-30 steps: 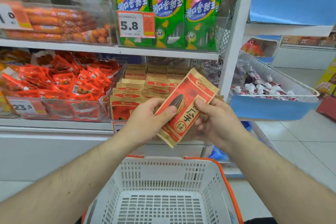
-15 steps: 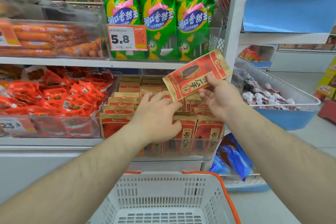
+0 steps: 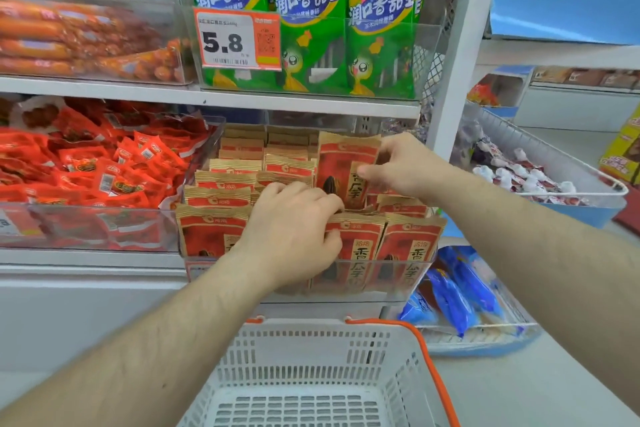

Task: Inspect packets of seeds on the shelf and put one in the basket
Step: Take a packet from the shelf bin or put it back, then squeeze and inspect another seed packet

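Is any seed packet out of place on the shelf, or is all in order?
One seed packet stands higher than the rows in the bin, pinched by the right hand. The left hand presses among the front packets.

Seed packets (image 3: 348,166): matt, paper-like. Basket (image 3: 311,367): perforated white plastic. Bin (image 3: 398,274): clear glossy plastic. Green bags (image 3: 311,28): glossy film.

The head view looks forward and down, close to the shelf (image 3: 242,104) and basket (image 3: 311,350).

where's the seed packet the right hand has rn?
Head view, centre-right: seed packet upright in the clear shelf bin, pinched by right hand, behind left hand.
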The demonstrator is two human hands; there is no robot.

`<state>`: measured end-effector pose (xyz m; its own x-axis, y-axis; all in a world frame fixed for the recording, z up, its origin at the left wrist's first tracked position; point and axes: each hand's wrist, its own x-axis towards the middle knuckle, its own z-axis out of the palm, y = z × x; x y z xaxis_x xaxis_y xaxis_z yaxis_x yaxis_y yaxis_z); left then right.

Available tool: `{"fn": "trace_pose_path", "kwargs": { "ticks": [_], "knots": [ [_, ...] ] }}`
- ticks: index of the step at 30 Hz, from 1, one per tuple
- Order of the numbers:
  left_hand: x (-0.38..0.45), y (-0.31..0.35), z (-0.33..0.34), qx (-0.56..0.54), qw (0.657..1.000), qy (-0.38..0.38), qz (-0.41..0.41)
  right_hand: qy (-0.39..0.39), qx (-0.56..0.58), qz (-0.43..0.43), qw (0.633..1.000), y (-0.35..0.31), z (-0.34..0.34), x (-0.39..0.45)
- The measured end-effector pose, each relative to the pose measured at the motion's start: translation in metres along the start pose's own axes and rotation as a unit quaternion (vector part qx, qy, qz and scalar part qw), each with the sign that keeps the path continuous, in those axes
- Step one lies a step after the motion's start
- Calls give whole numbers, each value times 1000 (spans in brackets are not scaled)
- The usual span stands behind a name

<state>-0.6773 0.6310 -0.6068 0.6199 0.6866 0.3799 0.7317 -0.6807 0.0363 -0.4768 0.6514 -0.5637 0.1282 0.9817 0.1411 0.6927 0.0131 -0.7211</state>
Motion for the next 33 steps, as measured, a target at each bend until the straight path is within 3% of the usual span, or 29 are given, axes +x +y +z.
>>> {"fn": "trace_pose_path", "kwargs": {
  "ticks": [5, 10, 14, 21, 25, 30, 33],
  "knots": [
    [-2, -2, 2, 2, 1000, 8, 3, 20, -122, -62, 990, -17, 5, 14],
    [-1, 0, 3, 12, 1000, 5, 0, -1, -303, -135, 943, -25, 12, 24],
    [-1, 0, 2, 4, 1000, 7, -2, 11, -320, -118, 940, -24, 13, 33],
    [-2, 0, 2, 2, 1000, 10, -5, -70, -366, -76, 925, -36, 11, 36],
    [-2, 2, 2, 3, 1000, 5, -6, -36, -316, -67, 946, -37, 6, 40],
    [-1, 3, 1, 4, 1000, -1, -5, -116, -383, -26, 916, -18, 33, 33],
    [-1, 0, 4, -9, 1000, 20, 1, -93, -365, -30, 926, -24, 36, 37]
  ]
}}
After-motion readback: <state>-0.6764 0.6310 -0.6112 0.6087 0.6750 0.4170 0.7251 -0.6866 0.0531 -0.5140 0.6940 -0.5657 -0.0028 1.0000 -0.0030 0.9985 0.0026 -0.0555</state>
